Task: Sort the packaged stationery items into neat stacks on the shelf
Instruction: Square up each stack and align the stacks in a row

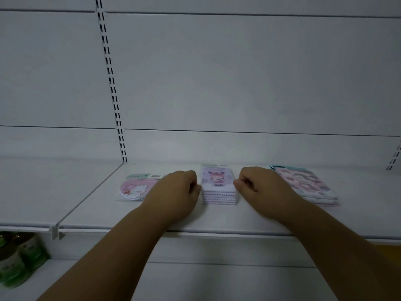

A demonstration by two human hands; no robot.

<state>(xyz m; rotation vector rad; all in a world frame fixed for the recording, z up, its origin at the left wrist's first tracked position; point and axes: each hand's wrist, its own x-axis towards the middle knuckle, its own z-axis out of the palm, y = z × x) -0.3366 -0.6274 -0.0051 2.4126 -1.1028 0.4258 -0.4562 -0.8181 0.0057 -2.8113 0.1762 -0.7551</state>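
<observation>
White metal shelf (217, 218), long and flat, backed by pale panels and a slotted upright (112, 83). Two bare forearms reach in over its front edge. On the shelf, right side: a wide stack of pink packets (308, 183), a few deep, slightly fanned at the front. Centre: a lilac stack (218, 185) of about seven small packets, cartoon figure on top, edges fairly square. Left: a single round pink packet (135, 187) with a white bear, lying flat. Left hand (175, 187) is curled, knuckles forward, pressed against the lilac stack's left side; it partly overlaps the round packet. Right hand (260, 185) mirrors it, fingers curled, touching the stack's right side. Neither lifts anything; both bracket the stack. Below left, on the lower shelf: green jars (19, 259), blurred.
</observation>
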